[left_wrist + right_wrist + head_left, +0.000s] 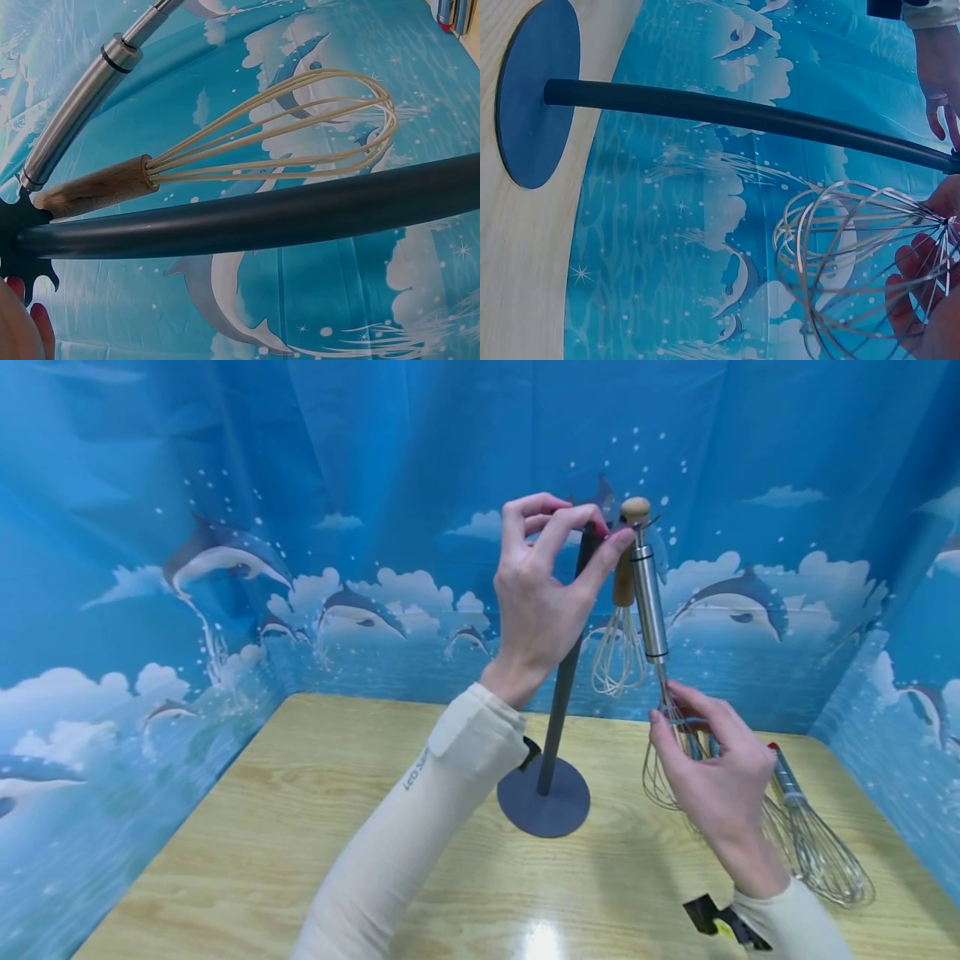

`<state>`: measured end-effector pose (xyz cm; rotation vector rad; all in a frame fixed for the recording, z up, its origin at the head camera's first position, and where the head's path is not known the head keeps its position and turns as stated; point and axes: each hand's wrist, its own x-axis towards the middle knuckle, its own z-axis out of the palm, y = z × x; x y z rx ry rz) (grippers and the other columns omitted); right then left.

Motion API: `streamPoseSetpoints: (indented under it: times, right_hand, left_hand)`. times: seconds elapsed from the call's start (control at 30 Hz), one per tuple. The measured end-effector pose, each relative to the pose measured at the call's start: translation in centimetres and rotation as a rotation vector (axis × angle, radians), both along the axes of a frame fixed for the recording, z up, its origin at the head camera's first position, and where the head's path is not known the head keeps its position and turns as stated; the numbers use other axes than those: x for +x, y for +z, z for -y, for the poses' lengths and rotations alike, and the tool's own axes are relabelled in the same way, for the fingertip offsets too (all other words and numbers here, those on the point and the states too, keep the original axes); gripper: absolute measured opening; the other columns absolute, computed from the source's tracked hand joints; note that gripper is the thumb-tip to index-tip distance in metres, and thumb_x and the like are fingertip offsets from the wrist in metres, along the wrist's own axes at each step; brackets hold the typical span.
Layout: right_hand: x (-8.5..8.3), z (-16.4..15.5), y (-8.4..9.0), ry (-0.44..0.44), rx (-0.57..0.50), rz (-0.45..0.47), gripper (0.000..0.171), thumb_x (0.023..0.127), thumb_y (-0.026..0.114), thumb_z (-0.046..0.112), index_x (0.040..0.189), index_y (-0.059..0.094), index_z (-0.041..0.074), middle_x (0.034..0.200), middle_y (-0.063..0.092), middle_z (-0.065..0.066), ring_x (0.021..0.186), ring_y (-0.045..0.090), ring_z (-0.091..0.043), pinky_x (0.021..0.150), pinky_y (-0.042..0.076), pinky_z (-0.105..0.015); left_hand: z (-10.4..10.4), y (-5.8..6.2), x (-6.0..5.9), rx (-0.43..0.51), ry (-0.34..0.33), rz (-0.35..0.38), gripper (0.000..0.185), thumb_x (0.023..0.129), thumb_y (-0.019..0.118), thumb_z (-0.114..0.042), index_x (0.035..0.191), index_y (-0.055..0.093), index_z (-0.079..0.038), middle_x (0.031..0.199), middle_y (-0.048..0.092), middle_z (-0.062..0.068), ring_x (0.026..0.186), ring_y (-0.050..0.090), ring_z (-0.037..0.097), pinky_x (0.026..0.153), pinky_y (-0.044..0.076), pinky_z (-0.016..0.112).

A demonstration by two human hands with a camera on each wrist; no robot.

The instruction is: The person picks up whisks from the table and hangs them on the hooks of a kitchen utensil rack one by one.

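Left hand (536,602) up at the top of the dark stand (558,718), fingers curled, fingertips pinching around the stand's hook end next to the steel whisk's handle top; can't tell exactly which of the two they touch. Stand's round base sits on the wooden bench (247,827), pole upright. Small wooden-handled whisk (619,639) hangs from the stand top, loops down, just beside the pole. Steel whisk (651,610) held near upright, handle top at the stand's hooks, wire loops low. Right hand (716,777) grips those wire loops, fingers wrapped around them, above the bench. Far right: another steel whisk (813,839) lies flat on the bench, just behind the right hand.
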<state>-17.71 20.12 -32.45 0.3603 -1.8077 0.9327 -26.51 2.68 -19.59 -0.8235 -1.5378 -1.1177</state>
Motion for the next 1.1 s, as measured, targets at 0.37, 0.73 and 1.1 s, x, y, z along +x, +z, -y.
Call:
streamPoseSetpoints:
  times: [0.37,0.73,1.1]
  right_hand:
    - [-0.4,1.2,-0.8,0.06,0.048,0.095,0.049,0.081,0.079,-0.006,0.128,0.07,0.004,0.105,0.076,-0.019,0.098,0.063,0.012,0.089,0.049,-0.007]
    - [-1.2,2.0,-1.3,0.073,0.05,0.146,0.053,0.082,0.081,-0.003,0.132,0.068,0.007,0.107,0.076,-0.018,0.096,0.066,0.007,0.087,0.051,-0.007]
    - [-1.0,1.4,-1.9,0.058,0.092,0.176,0.05,0.084,0.08,0.0,0.131,0.067,0.007,0.115,0.074,-0.016,0.103,0.07,-0.013,0.088,0.05,-0.007]
  left_hand:
    - [0.1,-0.1,0.0,-0.006,0.004,-0.002,0.028,0.09,0.08,-0.024,0.105,0.073,-0.002,0.121,0.052,0.018,0.114,0.054,0.026,0.099,0.043,0.02]
    - [0.1,-0.1,0.0,-0.004,0.007,-0.005,0.028,0.09,0.08,-0.025,0.106,0.073,-0.003,0.122,0.052,0.018,0.114,0.054,0.026,0.098,0.043,0.02]
    - [0.2,-0.2,-0.3,-0.004,-0.009,-0.03,0.029,0.091,0.079,-0.024,0.11,0.074,-0.002,0.124,0.053,0.019,0.117,0.054,0.026,0.103,0.041,0.02]
